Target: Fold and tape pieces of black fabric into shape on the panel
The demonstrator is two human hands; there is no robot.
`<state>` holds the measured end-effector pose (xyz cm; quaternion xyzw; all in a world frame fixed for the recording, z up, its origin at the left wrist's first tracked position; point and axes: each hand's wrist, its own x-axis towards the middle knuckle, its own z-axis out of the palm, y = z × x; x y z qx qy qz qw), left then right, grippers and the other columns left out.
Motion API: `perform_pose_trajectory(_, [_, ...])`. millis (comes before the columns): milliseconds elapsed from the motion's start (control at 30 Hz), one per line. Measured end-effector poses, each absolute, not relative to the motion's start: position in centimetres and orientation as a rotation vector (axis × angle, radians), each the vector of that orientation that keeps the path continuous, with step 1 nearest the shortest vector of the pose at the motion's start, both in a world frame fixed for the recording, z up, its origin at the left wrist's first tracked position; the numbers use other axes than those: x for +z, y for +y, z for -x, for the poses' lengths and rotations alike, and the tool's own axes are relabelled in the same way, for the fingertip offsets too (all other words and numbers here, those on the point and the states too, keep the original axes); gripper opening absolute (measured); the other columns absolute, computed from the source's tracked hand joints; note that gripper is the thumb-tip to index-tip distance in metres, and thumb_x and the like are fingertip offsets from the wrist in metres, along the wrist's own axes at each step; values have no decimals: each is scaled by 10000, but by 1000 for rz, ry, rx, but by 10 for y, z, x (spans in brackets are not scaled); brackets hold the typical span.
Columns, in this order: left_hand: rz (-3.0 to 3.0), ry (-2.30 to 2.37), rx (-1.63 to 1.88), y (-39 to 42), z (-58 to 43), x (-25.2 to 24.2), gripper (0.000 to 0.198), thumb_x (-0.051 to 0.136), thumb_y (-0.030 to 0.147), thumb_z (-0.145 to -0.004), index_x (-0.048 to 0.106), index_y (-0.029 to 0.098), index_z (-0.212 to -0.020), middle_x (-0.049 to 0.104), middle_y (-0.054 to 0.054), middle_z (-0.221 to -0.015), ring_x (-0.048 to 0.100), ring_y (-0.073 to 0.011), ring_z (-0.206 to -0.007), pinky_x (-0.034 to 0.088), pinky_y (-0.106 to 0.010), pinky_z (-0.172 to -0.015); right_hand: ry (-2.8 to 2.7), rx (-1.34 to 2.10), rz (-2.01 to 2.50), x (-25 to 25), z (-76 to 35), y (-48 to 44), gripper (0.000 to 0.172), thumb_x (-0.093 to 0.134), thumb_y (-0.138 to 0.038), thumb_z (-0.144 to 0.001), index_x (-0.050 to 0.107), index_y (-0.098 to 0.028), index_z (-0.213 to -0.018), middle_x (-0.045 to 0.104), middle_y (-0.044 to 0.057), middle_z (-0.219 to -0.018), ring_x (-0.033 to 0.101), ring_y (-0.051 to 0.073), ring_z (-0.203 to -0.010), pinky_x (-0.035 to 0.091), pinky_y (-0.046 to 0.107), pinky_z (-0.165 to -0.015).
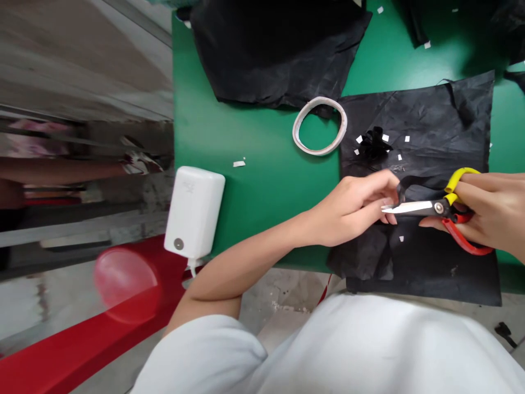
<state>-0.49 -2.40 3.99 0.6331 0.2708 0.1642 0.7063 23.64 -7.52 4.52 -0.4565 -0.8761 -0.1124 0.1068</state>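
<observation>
My right hand (492, 202) grips scissors (418, 207) by a yellow and a red handle loop, the blades close together and pointing left. Their tips reach the fingers of my left hand (361, 205), which is closed in a pinch on a thin black strip (422, 182). That strip curves rightward behind the blades; its far end is hidden near the scissor handles. Under both hands lies a flat black fabric piece (435, 120). On it rest a bunched black ribbon bow (374, 143) and several small white bits (407, 139).
A roll of white tape (299, 128) overlaps the fabric's left edge on the green table (254, 202). Another black fabric piece (279, 60) lies at the back. A white power bank (196, 210) with a cable sits at the left edge, beside a red stool (139, 284).
</observation>
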Motion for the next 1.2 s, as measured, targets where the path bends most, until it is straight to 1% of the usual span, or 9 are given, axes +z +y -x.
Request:
perform_pose_trajectory(100, [-1387,640,530,-26,4,36,183,505,227,-914,481,184,-1090,646,-27,-875,677,-123,-788,561,-226,-702,-2595,-314,1328,45,-236,-74,453,467,-500,-873,354,-209,-545,350,-53,-481,326,81,-436,185,234,-417])
perform_pose_trajectory(200, [-1461,560,602,-26,4,32,272,487,160,-903,481,212,-1170,659,-16,-885,676,-117,-810,557,-215,-704,-2626,-282,1305,44,-236,-74,444,454,-495,-884,381,-208,-552,369,-51,-482,340,85,-437,186,243,-427])
perform_pose_trajectory(367, [-1597,480,624,-22,5,34,265,420,49,-844,602,180,-986,682,-31,-901,676,-118,-801,556,-223,-710,-2671,-239,1254,43,-236,-74,434,439,-474,-895,397,-209,-553,383,-48,-485,361,93,-437,187,249,-438])
perform_pose_trajectory(433, [-1706,499,621,-20,6,36,301,398,6,-794,641,168,-867,701,-28,-873,671,-115,-807,544,-216,-727,-2680,-240,1254,43,-237,-74,424,440,-467,-895,409,-207,-561,402,-45,-492,377,95,-445,191,249,-443])
perform_pose_trajectory(533, [-1714,571,594,-19,7,37,358,358,-26,-742,667,143,-805,719,-37,-848,681,-114,-817,542,-216,-758,-2685,-244,1270,43,-237,-74,423,429,-452,-903,408,-206,-559,400,-43,-493,364,94,-450,190,251,-450])
perform_pose_trajectory(867, [-1648,775,480,-19,5,38,359,381,29,-743,683,110,-917,695,-27,-773,660,-99,-700,517,-213,-681,-2643,-271,1289,47,-236,-74,440,461,-499,-869,367,-213,-547,348,-47,-496,331,91,-452,187,243,-449])
perform_pose_trajectory(933, [-1740,804,466,-19,6,40,367,384,34,-748,680,107,-953,698,-21,-745,655,-104,-700,512,-221,-704,-2643,-281,1285,47,-236,-74,441,481,-507,-857,363,-215,-549,347,-50,-496,339,92,-450,190,241,-443])
perform_pose_trajectory(1033, [-1978,831,440,-19,8,39,346,385,90,-816,679,113,-998,730,-40,-824,667,-126,-757,500,-235,-706,-2634,-291,1289,46,-236,-74,446,500,-510,-853,359,-215,-549,344,-54,-494,332,91,-446,195,241,-438])
perform_pose_trajectory(1200, [-2483,853,393,-22,11,32,367,384,230,-876,678,104,-1055,714,-75,-805,650,-181,-690,431,-285,-590,-2634,-302,1271,47,-236,-74,476,480,-541,-868,359,-212,-546,347,-51,-495,329,88,-453,197,240,-440])
